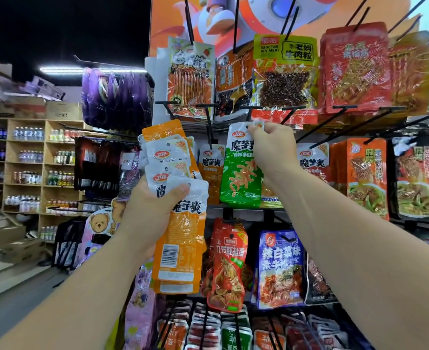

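Green packet (241, 173), "魔芋爽", in right hand (271, 147)

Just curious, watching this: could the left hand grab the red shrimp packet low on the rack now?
Probably not easily. The left hand grips a stack of orange packets, so its fingers are full, though the red shrimp packet hangs close beside that stack.

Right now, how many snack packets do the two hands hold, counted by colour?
orange packets, fanned in the left hand: 4 tops visible; more may hide behind
green packet, its top pinched by the right hand: 1
Total: 5
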{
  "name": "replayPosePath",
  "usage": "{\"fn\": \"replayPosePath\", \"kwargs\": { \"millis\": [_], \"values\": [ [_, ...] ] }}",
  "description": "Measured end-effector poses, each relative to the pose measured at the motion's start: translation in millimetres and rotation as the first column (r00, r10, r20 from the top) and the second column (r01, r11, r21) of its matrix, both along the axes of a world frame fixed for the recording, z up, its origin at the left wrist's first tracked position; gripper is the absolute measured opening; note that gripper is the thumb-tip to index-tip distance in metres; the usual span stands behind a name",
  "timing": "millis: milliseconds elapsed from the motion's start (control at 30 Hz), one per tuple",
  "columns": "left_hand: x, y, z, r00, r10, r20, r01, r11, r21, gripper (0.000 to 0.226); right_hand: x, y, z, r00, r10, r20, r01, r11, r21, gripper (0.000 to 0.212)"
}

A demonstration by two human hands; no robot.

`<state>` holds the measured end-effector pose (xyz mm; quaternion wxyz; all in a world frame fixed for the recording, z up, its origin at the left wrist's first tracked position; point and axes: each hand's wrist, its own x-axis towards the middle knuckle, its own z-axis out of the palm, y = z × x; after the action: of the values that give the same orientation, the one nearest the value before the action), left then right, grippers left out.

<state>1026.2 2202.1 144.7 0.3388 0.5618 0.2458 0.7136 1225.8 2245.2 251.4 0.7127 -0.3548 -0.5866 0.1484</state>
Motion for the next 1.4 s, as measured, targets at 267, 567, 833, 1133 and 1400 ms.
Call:
{"fn": "replayPosePath", "kwargs": {
  "millis": [267, 567, 833, 1133, 1400],
  "values": [
    [-1, -1, 0, 1.0, 0.001, -0.006, -0.001, 1.0, -0.001, 0.03, -2, -3, 3, 1.0, -0.002, -0.02, 0.002, 1.0, -0.024, 0.032],
    [-1, 1, 0, 1.0, 0.0, -0.028, 0.001, 1.0, 0.001, 0.033, 9, 22, -5, 0.946, -0.254, 0.204, 0.277, 0.957, -0.092, 0.058],
    [-3, 6, -2, 0.999, 0.008, -0.043, -0.007, 1.0, 0.017, 0.034, 27, 12, -19, 0.653, -0.543, 0.528, 0.502, 0.832, 0.234, 0.033],
    [-2, 5, -2, 0.998, 0.026, -0.05, -0.025, 1.0, 0.019, 0.03, 28, 12, -43, -0.082, -0.491, 0.867, 0.502, 0.732, 0.461, 0.087],
    [-2, 5, -1, 0.998, 0.041, -0.048, -0.041, 0.999, 0.005, 0.027, 15, 20, -47, -0.122, -0.406, 0.906, 0.586, 0.707, 0.396, 0.086]
  ]
}}
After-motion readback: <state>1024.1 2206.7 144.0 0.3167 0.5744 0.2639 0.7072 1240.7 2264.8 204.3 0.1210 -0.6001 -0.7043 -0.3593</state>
